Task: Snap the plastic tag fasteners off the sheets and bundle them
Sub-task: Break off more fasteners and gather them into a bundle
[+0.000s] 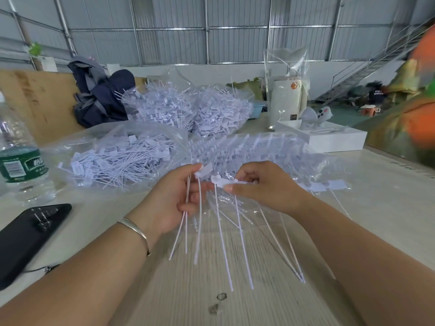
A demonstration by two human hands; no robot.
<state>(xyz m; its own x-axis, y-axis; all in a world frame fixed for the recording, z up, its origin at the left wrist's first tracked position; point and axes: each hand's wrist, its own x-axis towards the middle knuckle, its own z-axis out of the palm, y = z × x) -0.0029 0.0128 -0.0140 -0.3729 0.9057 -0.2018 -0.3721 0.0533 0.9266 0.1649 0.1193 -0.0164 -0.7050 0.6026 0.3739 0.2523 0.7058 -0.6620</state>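
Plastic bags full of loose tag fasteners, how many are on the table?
3: one bag left of the hands beside the water bottle, two bags farther back, side by side. Others may be hidden.

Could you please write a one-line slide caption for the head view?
Left hand holds loose fasteners while right hand pinches one on the sheet.

Bare table (188, 290) lies open in front of the person, below the two raised hands, crossed only by the hanging white fastener tails (221, 243). To the left, a black phone (30, 236) and a water bottle (18, 161) stand in the way. Behind the hands, an open bag of loose fasteners (117, 158), a stack of fastener sheets (247, 149) and two heaped bags (188, 109) block the far side. A white box (334, 142) sits at the far right, with bare table nearer.
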